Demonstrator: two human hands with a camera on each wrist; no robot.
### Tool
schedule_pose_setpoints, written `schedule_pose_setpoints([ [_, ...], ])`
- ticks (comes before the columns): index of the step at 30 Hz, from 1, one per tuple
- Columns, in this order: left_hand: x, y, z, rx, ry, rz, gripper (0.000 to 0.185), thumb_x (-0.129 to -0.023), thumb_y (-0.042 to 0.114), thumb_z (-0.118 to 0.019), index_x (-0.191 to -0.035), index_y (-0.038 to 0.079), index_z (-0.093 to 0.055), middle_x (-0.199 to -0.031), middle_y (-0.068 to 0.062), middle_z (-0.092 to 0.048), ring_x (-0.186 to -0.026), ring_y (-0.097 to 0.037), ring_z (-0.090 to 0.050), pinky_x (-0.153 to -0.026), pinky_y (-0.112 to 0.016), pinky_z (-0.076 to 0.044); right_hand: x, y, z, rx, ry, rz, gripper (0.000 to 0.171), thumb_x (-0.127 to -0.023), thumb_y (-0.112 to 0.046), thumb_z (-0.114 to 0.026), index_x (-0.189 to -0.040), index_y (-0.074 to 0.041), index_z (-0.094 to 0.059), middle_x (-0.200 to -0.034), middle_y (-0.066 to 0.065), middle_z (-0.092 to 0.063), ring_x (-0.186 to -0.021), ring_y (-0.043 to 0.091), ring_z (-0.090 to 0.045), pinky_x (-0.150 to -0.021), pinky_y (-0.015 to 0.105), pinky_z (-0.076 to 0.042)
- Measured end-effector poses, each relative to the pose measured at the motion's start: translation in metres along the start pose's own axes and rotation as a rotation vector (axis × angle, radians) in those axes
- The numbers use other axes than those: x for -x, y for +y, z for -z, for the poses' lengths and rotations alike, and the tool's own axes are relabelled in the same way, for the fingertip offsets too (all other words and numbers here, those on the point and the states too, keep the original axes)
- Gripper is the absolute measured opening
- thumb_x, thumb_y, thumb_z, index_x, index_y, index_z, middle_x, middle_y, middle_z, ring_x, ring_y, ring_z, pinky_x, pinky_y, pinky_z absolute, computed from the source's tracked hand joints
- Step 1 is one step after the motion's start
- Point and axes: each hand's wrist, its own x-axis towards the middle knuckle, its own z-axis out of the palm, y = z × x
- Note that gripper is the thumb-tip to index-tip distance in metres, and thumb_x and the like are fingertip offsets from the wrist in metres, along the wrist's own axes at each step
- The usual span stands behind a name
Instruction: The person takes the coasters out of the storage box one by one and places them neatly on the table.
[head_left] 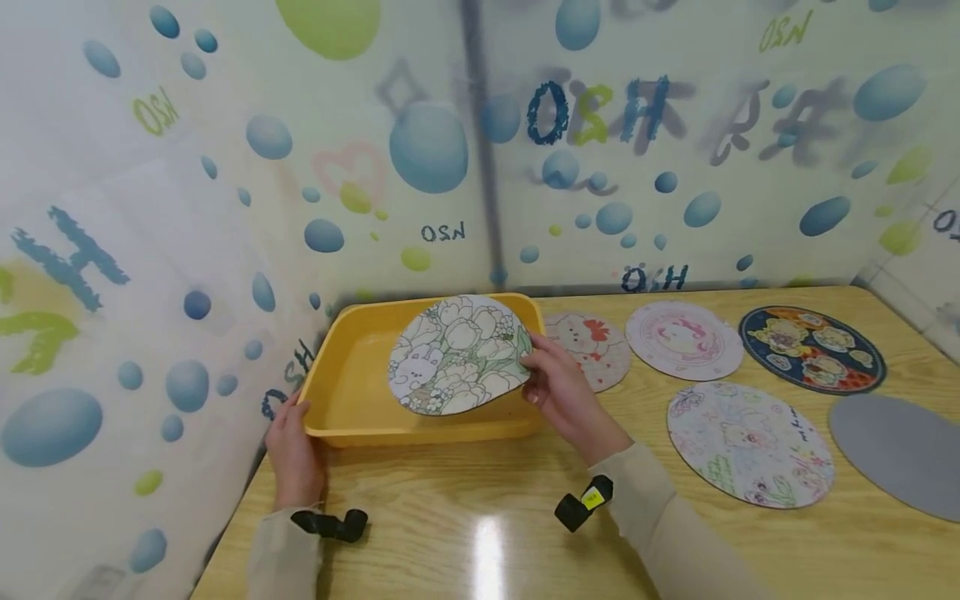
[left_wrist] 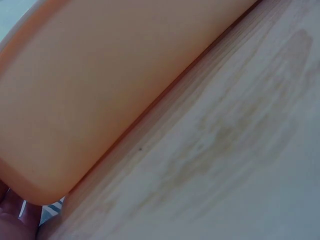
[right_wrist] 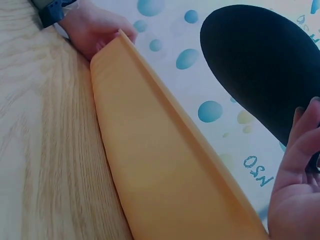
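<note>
Here the right hand (head_left: pixel 558 385) pinches the edge of a round flower picture (head_left: pixel 457 354) and holds it tilted over the yellow tray (head_left: pixel 352 392). The picture is above the tray, not lying in it yet. The left hand (head_left: pixel 288 437) grips the tray's near left corner, on the wooden table (head_left: pixel 465 517). It looks like the putting-in step. Next, I think the picture must go down flat inside the tray before the fingers let go.

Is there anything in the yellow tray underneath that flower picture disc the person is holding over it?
Nothing visible. The right hand holds the disc by its edge above the tray, whose visible floor looks bare, while the left hand grips the tray's near corner.
</note>
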Motion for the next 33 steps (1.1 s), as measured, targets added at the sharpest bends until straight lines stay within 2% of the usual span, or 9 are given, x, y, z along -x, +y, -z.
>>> schedule_pose_setpoints([
  [6,0.000,0.000,-0.001,0.015,0.005,0.006,0.039,-0.092,0.031,-0.042,-0.127,0.016,-0.051,-0.130,-0.001,-0.043,-0.111,-0.014,-0.045,-0.088,-0.018,-0.041,0.009,-0.004,0.010,0.000,-0.017,0.017,0.043,-0.090,-0.008,-0.042,-0.132,-0.010,-0.040,-0.101,0.008,-0.056,-0.058,0.012,-0.042,-0.047,0.018,-0.034],
  [14,0.000,0.001,-0.001,-0.017,0.001,0.015,0.040,-0.092,0.033,-0.041,-0.128,0.017,-0.050,-0.133,0.000,-0.041,-0.113,-0.014,-0.044,-0.094,-0.023,-0.038,0.021,-0.009,0.026,-0.014,-0.014,0.023,0.046,-0.090,-0.006,-0.040,-0.136,-0.008,-0.035,-0.101,0.006,-0.059,-0.055,0.011,-0.042,-0.047,0.018,-0.034],
  [20,-0.001,0.001,0.001,-0.028,0.003,0.015,0.041,-0.092,0.035,-0.040,-0.129,0.019,-0.049,-0.135,0.001,-0.039,-0.115,-0.014,-0.042,-0.096,-0.025,-0.035,0.028,-0.013,0.039,-0.003,-0.002,0.027,0.050,-0.092,-0.006,-0.037,-0.140,-0.008,-0.026,-0.114,0.006,-0.054,-0.057,0.011,-0.043,-0.047,0.018,-0.034],
  [23,-0.002,0.000,0.002,-0.038,0.003,0.014,0.041,-0.092,0.036,-0.040,-0.130,0.019,-0.048,-0.136,0.001,-0.039,-0.116,-0.013,-0.042,-0.097,-0.025,-0.034,0.030,-0.015,0.046,0.000,-0.007,0.034,0.050,-0.092,-0.006,-0.036,-0.140,-0.007,-0.023,-0.112,0.006,-0.054,-0.059,0.011,-0.044,-0.048,0.018,-0.035],
  [26,-0.003,-0.001,0.002,-0.035,-0.001,0.012,0.041,-0.093,0.036,-0.040,-0.130,0.019,-0.047,-0.136,0.001,-0.039,-0.116,-0.013,-0.042,-0.097,-0.025,-0.034,0.033,-0.016,0.053,0.006,-0.008,0.048,0.047,-0.092,-0.006,-0.036,-0.138,-0.005,-0.028,-0.104,0.005,-0.057,-0.060,0.011,-0.046,-0.048,0.019,-0.035],
  [33,-0.002,-0.002,0.001,-0.045,-0.013,0.019,0.042,-0.093,0.039,-0.039,-0.131,0.022,-0.046,-0.136,0.003,-0.038,-0.117,-0.013,-0.041,-0.100,-0.027,-0.032,0.043,-0.021,0.071,0.024,0.022,0.040,0.051,-0.091,-0.004,-0.034,-0.141,-0.006,-0.021,-0.113,0.004,-0.054,-0.065,0.009,-0.050,-0.049,0.018,-0.035],
])
